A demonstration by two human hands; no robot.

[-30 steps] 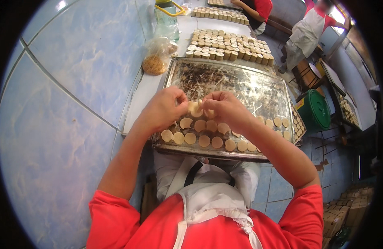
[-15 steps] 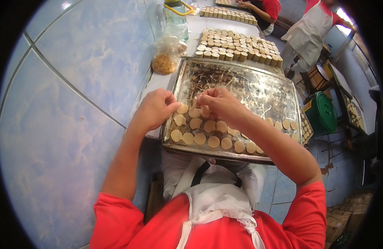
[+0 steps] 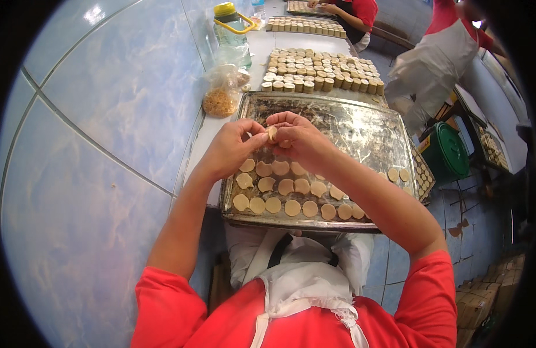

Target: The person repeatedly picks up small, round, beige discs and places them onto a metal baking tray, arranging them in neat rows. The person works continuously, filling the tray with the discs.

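Note:
Over the left part of a worn metal baking tray, my two hands meet at a small pale dough round. My left hand is closed, its thumb and forefinger pinching one edge. Curled around the other side, my right hand has its fingertips on the same piece; another bit of dough seems tucked under its fingers, partly hidden. Flat dough discs lie in rows on the tray's near side. Several in the upper rows have bitten-looking edges. My right forearm covers some of them.
Beyond the tray stand many short dough cylinders. A bag of orange-brown shreds and a yellow-capped water jug sit beside the tiled wall. A green lidded bin is at right. Two other people work farther off.
My hands have come together on one dough round, the left moving up and right off the tray's edge. More discs show in the third row. The view has shifted slightly.

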